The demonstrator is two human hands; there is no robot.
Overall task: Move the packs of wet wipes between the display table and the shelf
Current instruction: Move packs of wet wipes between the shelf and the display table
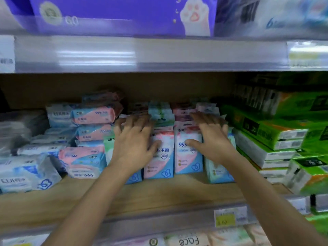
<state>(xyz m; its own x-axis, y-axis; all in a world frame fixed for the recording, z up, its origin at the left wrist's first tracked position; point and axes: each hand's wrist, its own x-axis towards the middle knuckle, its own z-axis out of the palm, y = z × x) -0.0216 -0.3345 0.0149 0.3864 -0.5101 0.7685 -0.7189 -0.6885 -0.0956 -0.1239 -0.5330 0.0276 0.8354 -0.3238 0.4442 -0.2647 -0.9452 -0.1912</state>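
Observation:
Several small upright packs of wet wipes (188, 157), pink and blue, stand in rows on the wooden shelf (142, 196). My left hand (133, 139) lies over the tops of the left rows with its fingers spread and its thumb against a front pack (159, 160). My right hand (211, 137) lies over the right rows, fingers spread, thumb on the front of another pack. Neither hand plainly grips a pack. The packs under both palms are partly hidden.
Larger flat wipe packs (88, 157) are piled to the left on the same shelf. Green tissue bundles (276, 135) are stacked to the right. A shelf edge with price strips (142, 55) runs overhead, a purple box (124, 13) above it. A yellow price tag (225, 219) sits below.

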